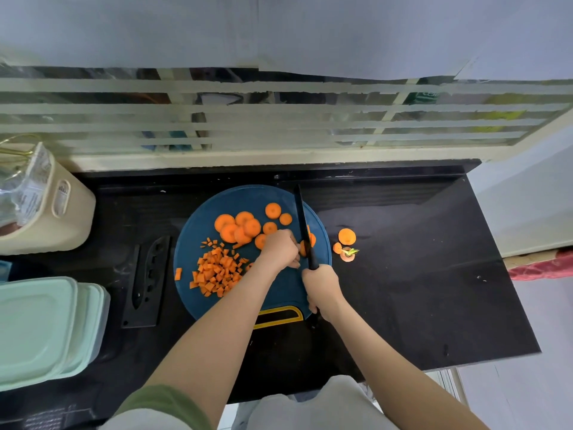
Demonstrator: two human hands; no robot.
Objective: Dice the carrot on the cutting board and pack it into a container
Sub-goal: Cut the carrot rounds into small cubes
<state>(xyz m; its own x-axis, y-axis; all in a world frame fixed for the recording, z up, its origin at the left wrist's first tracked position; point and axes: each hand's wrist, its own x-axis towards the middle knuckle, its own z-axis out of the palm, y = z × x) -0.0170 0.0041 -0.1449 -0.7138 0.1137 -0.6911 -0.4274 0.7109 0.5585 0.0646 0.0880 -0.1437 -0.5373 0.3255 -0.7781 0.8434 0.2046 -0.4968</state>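
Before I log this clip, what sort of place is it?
Most likely a home kitchen counter. A dark countertop carries a round blue cutting board with carrot dice; the right hand holds a black knife over a carrot slice the left hand steadies; lidded containers are stacked at the left.

Carrot rounds (231,232) and diced heap (217,271) on round blue board (235,197)

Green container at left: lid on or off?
On. The pale green lid sits flat over the container, so its inside is hidden; the diced carrot lies on the cutting board.
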